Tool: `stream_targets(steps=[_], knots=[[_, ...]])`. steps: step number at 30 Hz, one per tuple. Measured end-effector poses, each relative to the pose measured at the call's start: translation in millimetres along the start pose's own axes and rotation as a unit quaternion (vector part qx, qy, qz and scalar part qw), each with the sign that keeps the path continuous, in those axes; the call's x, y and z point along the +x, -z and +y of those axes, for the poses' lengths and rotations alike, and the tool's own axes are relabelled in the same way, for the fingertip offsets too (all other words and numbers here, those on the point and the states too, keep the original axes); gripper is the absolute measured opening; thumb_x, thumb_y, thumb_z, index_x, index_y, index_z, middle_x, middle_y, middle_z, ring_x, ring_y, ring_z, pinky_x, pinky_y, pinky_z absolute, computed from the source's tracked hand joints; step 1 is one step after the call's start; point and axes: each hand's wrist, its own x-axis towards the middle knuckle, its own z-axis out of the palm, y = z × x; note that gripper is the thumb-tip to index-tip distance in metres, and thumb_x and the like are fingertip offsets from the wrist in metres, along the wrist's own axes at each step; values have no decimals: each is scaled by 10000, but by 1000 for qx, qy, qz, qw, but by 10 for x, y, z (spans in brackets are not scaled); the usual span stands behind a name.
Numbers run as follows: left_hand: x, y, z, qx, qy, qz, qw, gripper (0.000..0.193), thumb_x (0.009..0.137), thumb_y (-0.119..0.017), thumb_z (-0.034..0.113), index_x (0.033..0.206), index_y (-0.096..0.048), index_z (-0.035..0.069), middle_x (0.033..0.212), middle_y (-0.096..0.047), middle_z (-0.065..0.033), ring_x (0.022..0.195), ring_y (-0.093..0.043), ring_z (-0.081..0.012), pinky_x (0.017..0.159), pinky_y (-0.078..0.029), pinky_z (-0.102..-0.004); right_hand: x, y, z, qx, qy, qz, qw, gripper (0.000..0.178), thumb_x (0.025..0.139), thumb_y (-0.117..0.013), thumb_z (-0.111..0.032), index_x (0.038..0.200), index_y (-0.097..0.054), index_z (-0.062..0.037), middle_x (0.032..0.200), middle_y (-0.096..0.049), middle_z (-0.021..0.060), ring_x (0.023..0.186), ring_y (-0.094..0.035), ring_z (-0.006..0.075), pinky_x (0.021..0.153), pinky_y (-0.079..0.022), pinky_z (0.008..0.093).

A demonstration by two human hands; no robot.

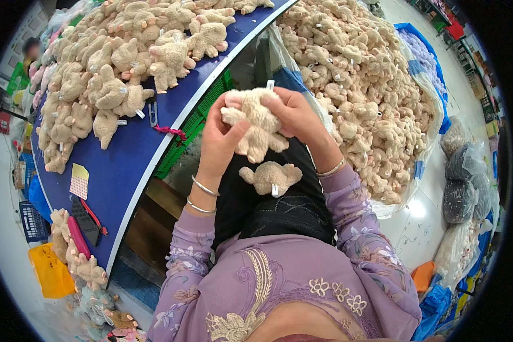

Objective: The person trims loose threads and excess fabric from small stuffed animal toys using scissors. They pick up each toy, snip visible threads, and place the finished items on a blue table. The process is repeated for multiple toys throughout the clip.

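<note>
We see both hands raised over the lap, gripping one beige plush toy [256,122] between them: the left hand [219,137] closes around its left side with the thumb across the front, and the right hand [293,117] clasps its top and right side. A second plush toy [271,178] lies on the black lap just below. To the left, a blue table [125,165] carries a heap of the same toys [114,74]; to the right sits a large pile of toys [365,85].
</note>
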Motion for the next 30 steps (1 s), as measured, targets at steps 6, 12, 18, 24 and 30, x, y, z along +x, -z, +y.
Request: stream_targets(steps=[6,12,18,24,30], knots=[[-196,-11,-121,57,197,-142,968,190,908,-598,156,958,-638,-23,722,-626,-39,642,-576,-91,583,-462,-224,45,43,-23,21,38,57,997,218,914,-595,-232,941,-608,-17,740,-583,-26,576,-493,30,467,-374,196],[-206,69,8,83,242,-220,941,234,925,-578,194,954,-638,-30,734,-635,-40,659,-585,-87,596,-473,-218,65,206,73,28,44,46,998,183,907,-608,-201,953,-615,-25,814,-618,-4,688,-557,48,590,-450,207],[-200,260,-8,129,128,-136,974,394,882,-613,106,1246,-518,-11,974,-641,-64,854,-588,-91,755,-469,-217,-36,976,-453,234,298,271,885,421,965,-381,-304,1155,-496,55,1169,-584,184,1083,-592,264,896,-503,398],[-414,118,-321,539,2,-333,774,526,689,-727,203,1169,-569,54,1100,-614,-154,1084,-546,-306,918,-430,-391,-224,970,262,38,-24,121,992,310,966,-467,-224,1178,-553,-14,1066,-652,108,954,-644,192,775,-519,311],[-280,152,-239,220,132,-150,955,357,792,-705,115,1118,-608,8,1014,-667,-47,922,-605,-89,812,-490,-273,-400,629,278,-75,-55,22,995,320,958,-509,-322,1112,-576,-50,1019,-660,41,922,-630,126,786,-475,259]])
